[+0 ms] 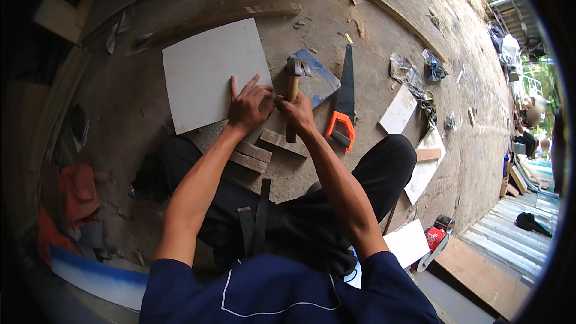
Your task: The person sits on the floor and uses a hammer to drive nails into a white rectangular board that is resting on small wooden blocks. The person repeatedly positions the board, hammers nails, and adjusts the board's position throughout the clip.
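A white square board (210, 78) lies in front of me, raised a little above the ground on its near side. My left hand (249, 108) rests on its right part. Two of its fingers stretch over the board; the thumb and the others close together at the right edge, around something too small to make out. Beside it my right hand (297, 114) grips a hammer (293, 89) by its wooden handle, head up. The two hands almost touch. Beyond the hammer lies a worn blue slab (321, 78). Short wood blocks (251, 156) sit under and near the board's close edge.
To the right lies a handsaw (345, 99) with an orange handle. White offcuts (398, 111) and crumpled plastic (408, 72) are farther right. Long timber strips (396, 18) lie at the back. A red-labelled can (435, 239) is at lower right, an orange cloth (78, 189) at left.
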Available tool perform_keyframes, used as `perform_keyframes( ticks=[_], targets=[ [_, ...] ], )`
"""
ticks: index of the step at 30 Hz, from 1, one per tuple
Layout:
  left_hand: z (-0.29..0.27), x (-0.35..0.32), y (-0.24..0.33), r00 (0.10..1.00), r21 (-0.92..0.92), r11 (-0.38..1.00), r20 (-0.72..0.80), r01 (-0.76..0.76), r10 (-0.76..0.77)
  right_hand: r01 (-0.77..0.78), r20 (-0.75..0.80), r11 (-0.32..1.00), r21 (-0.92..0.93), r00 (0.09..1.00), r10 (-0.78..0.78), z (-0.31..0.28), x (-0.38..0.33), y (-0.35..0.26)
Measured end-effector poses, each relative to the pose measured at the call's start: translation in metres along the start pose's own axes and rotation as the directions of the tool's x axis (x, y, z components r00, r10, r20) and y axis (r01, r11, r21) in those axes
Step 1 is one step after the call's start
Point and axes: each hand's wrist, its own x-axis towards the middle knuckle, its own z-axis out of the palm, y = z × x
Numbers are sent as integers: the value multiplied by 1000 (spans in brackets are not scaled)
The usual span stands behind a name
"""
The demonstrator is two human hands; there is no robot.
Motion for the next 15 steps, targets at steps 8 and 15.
perform_keyframes(
  ticks=[8, 15],
  targets=[
    [1, 0, 1, 1000, -34, 999, 3, -26, 26, 34, -44, 999, -5, 998, -34, 3, -7, -8],
    [1, 0, -3, 998, -46, 999, 55, -26, 29, 4, -56, 1000, 4, 998, -3, 5, -5, -1]
  ],
)
